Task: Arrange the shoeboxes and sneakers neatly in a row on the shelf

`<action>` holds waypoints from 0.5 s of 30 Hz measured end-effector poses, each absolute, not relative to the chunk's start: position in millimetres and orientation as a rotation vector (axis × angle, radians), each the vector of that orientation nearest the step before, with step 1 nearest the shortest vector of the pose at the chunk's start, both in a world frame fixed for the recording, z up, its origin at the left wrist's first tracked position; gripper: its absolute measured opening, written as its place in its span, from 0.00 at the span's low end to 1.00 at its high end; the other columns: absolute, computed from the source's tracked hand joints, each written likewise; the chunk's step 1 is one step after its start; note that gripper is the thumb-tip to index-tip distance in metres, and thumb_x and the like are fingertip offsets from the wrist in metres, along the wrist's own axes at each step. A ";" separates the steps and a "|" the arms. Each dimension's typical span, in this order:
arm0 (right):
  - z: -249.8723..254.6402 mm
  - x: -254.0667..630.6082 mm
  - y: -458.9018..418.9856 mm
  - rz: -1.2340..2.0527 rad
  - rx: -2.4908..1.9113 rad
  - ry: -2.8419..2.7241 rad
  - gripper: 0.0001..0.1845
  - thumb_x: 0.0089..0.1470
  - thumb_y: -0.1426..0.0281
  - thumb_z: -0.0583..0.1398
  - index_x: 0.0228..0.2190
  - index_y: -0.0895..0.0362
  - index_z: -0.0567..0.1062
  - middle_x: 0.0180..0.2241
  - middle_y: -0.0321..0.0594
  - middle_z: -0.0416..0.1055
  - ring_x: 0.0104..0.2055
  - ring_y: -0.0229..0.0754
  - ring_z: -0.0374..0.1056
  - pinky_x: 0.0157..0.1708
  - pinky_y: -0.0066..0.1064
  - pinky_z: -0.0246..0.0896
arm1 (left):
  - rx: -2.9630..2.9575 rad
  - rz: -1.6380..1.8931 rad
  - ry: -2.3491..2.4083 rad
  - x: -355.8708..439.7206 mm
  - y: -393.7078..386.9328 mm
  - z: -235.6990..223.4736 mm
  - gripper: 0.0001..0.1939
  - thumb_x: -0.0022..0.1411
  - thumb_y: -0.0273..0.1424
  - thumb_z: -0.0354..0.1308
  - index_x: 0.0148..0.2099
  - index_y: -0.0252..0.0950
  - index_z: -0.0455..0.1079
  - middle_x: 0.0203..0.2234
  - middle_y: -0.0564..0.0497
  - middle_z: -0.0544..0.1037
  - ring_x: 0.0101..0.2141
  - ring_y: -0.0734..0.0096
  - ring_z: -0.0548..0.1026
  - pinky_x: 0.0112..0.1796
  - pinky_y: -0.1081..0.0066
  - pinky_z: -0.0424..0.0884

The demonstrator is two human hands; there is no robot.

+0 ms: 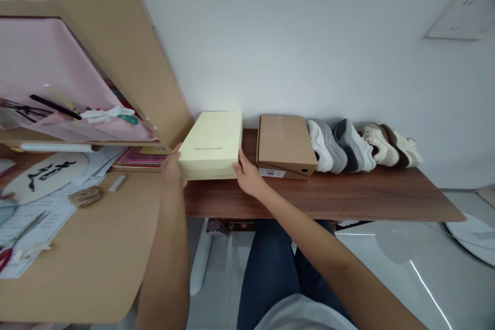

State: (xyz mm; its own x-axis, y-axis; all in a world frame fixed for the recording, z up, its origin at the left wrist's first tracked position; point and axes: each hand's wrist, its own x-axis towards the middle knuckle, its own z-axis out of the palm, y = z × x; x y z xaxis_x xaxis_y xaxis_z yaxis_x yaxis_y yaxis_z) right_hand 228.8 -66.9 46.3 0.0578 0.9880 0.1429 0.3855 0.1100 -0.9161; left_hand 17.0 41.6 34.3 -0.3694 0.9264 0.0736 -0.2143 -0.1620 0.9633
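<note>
A pale yellow shoe box [212, 142] with its lid on lies on the dark wooden shelf [348, 193] against the white wall. My left hand [172, 166] grips its near left corner, fingers curled round the edge. My right hand [247, 174] presses on the near right corner, thumb up along the side. Both hands hold the box between them. A brown cardboard shoe box [284, 145] sits right beside it, a narrow gap apart.
Three pairs of shoes stand in a row right of the brown box: white [324, 145], grey [352, 145], cream-and-brown [390, 145]. To the left is a light wooden desk [96, 247] with papers, a fan, scissors and a pink-backed hutch [58, 77]. Below lies glossy grey floor.
</note>
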 end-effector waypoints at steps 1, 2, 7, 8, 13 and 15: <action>42.9 227.5 -67.2 0.835 -1.428 -1.481 0.35 0.65 0.60 0.49 0.67 0.60 0.49 0.67 0.49 0.53 0.68 0.47 0.52 0.66 0.42 0.46 | 0.865 1.686 1.216 17.8 42.1 30.6 0.19 0.49 0.35 0.56 0.44 0.37 0.77 0.39 0.46 0.80 0.40 0.63 0.77 0.42 0.63 0.74; 39.7 226.4 -67.5 0.832 -1.430 -1.482 0.35 0.65 0.60 0.49 0.67 0.61 0.49 0.67 0.49 0.53 0.68 0.47 0.52 0.67 0.42 0.46 | 0.808 1.698 1.205 19.0 42.2 27.5 0.19 0.48 0.34 0.56 0.43 0.36 0.77 0.39 0.46 0.80 0.40 0.63 0.77 0.43 0.63 0.74; 25.7 224.9 -68.3 0.816 -1.436 -1.466 0.34 0.65 0.62 0.49 0.67 0.59 0.48 0.66 0.47 0.55 0.68 0.45 0.52 0.67 0.42 0.45 | 0.765 1.753 1.155 26.2 37.8 18.9 0.19 0.46 0.34 0.58 0.42 0.34 0.76 0.38 0.46 0.80 0.42 0.63 0.77 0.44 0.65 0.73; 23.4 225.0 -68.7 0.816 -1.443 -1.463 0.34 0.64 0.63 0.48 0.67 0.59 0.48 0.66 0.48 0.55 0.68 0.45 0.52 0.67 0.42 0.45 | 0.762 1.759 1.159 27.4 36.5 17.9 0.18 0.46 0.34 0.58 0.41 0.34 0.76 0.38 0.46 0.80 0.42 0.63 0.77 0.44 0.65 0.73; 13.9 226.0 -72.4 0.820 -1.470 -1.433 0.34 0.63 0.65 0.49 0.67 0.64 0.49 0.65 0.52 0.56 0.67 0.46 0.53 0.67 0.42 0.45 | 0.763 1.744 1.128 32.0 33.2 13.4 0.19 0.44 0.34 0.58 0.40 0.34 0.76 0.35 0.47 0.80 0.40 0.61 0.77 0.41 0.64 0.73; 11.3 226.5 -73.4 0.818 -1.455 -1.420 0.35 0.63 0.65 0.49 0.67 0.63 0.49 0.65 0.51 0.56 0.68 0.47 0.52 0.67 0.43 0.45 | 0.770 1.743 1.124 33.4 33.7 11.5 0.19 0.45 0.34 0.58 0.40 0.34 0.76 0.34 0.47 0.80 0.39 0.61 0.77 0.41 0.64 0.73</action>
State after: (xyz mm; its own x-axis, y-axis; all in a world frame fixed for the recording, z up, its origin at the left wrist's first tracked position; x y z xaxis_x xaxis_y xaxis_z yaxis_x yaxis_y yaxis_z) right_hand 226.5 -73.4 11.3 0.1152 0.9841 0.1351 0.3767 0.0826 -0.9227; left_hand 33.4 33.7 11.5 -0.4048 0.9139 0.0314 -0.3482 -0.1858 0.9188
